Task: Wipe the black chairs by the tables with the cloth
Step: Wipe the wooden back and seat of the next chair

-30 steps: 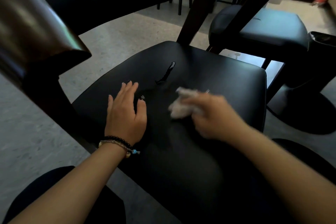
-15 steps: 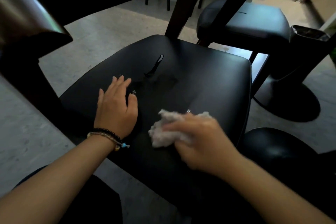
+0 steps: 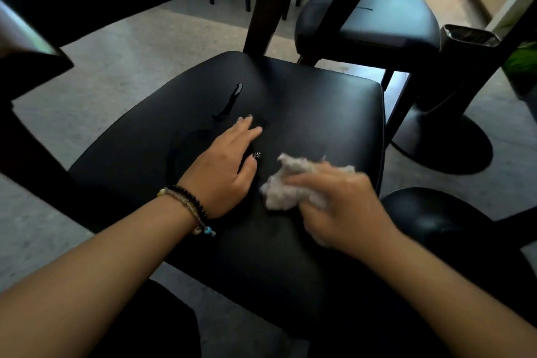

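Note:
A black padded chair seat (image 3: 319, 113) fills the middle of the view, with a slit-like tear (image 3: 231, 99) near its far side. My left hand (image 3: 223, 166) lies flat on the seat, fingers together and pointing away, a beaded bracelet on the wrist. Just to its right, my right hand (image 3: 340, 206) presses a crumpled grey-white cloth (image 3: 286, 186) against the seat. The right hand is blurred. A second black chair (image 3: 386, 20) stands behind, at the upper right.
A dark table leg (image 3: 267, 0) rises behind the seat. A black pedestal table base (image 3: 447, 139) stands on the floor at right, with a round black stool or base (image 3: 436, 221) nearer me. A dark chair back (image 3: 26, 46) is at far left. Grey floor surrounds everything.
My right hand swept the cloth from the seat's middle toward the near right part. My left hand stayed flat on the seat, turning slightly rightward. The camera shifted.

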`<state>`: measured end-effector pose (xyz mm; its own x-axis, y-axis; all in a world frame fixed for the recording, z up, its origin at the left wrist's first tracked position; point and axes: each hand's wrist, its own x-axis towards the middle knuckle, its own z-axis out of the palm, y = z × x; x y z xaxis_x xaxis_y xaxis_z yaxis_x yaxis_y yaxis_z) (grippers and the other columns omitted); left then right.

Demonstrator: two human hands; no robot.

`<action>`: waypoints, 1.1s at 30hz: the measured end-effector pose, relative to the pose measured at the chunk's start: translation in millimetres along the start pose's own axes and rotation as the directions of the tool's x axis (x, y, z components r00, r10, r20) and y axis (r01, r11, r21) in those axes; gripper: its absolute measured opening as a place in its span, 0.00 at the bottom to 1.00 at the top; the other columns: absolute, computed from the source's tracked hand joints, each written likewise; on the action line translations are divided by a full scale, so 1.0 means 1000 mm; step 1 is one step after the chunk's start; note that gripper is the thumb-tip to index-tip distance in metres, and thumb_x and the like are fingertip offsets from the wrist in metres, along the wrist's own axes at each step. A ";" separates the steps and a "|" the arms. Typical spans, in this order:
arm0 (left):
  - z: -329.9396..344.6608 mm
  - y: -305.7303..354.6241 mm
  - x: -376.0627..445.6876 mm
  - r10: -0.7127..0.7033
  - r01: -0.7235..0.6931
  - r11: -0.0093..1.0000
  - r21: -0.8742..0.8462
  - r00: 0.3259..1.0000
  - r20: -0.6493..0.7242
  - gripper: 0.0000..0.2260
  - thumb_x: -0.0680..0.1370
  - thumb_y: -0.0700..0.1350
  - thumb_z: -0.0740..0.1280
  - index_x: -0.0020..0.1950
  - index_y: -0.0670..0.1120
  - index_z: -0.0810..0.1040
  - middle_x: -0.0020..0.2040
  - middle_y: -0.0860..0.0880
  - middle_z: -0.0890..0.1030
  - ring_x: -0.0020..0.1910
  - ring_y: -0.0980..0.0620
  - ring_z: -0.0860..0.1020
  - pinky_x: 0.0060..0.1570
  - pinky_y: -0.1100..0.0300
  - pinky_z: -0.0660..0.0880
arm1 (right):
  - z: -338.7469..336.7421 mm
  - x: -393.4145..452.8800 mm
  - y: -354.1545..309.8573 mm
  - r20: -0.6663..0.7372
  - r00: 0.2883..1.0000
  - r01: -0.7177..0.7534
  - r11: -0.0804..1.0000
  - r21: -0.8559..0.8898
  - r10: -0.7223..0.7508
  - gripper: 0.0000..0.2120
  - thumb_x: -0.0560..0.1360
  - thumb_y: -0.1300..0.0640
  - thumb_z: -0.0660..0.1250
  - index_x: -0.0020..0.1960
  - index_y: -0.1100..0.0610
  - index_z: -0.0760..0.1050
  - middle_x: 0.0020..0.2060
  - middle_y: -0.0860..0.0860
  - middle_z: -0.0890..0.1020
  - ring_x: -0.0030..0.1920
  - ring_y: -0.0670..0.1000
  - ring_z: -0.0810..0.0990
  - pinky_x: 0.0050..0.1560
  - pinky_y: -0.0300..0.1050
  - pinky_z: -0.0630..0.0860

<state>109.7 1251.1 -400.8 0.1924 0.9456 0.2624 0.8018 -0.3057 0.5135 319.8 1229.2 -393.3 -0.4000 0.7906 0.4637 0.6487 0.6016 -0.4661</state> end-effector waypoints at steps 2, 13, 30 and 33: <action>0.005 -0.002 -0.002 -0.009 0.009 1.000 -0.017 1.000 -0.007 0.22 0.80 0.41 0.61 0.75 0.45 0.65 0.77 0.49 0.61 0.76 0.57 0.56 0.71 0.69 0.50 | -0.005 0.030 0.028 -0.089 0.985 -0.159 0.980 -0.116 0.150 0.16 0.67 0.63 0.67 0.52 0.52 0.85 0.49 0.53 0.86 0.48 0.56 0.83 0.50 0.44 0.76; 0.004 -0.005 -0.002 -0.048 0.025 0.990 -0.140 0.986 -0.161 0.19 0.79 0.37 0.62 0.71 0.45 0.71 0.72 0.49 0.69 0.71 0.57 0.65 0.67 0.75 0.56 | 0.006 -0.023 -0.026 -0.025 0.990 -0.139 0.990 0.000 0.138 0.17 0.64 0.62 0.67 0.50 0.52 0.85 0.45 0.49 0.85 0.46 0.51 0.83 0.55 0.43 0.75; -0.031 -0.045 -0.016 0.032 -0.020 0.984 0.177 0.998 -0.062 0.20 0.80 0.43 0.62 0.72 0.44 0.69 0.74 0.47 0.66 0.75 0.56 0.58 0.71 0.67 0.50 | 0.020 0.075 0.033 -0.071 0.919 -0.388 0.922 0.010 0.388 0.19 0.70 0.57 0.65 0.59 0.49 0.81 0.59 0.52 0.83 0.60 0.55 0.79 0.60 0.39 0.68; -0.032 -0.053 -0.022 -0.049 0.061 0.992 0.109 0.993 -0.112 0.21 0.81 0.46 0.59 0.74 0.45 0.66 0.75 0.48 0.65 0.75 0.55 0.58 0.72 0.62 0.52 | 0.025 0.118 0.049 -0.104 0.826 -0.557 0.830 -0.005 0.554 0.16 0.76 0.56 0.61 0.62 0.52 0.79 0.65 0.54 0.78 0.63 0.59 0.75 0.61 0.44 0.68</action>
<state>44.5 1243.1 -408.0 0.0887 0.9410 0.3266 0.8692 -0.2333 0.4361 288.3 1354.9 -380.3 0.0960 0.9745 0.2029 0.7647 0.0583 -0.6418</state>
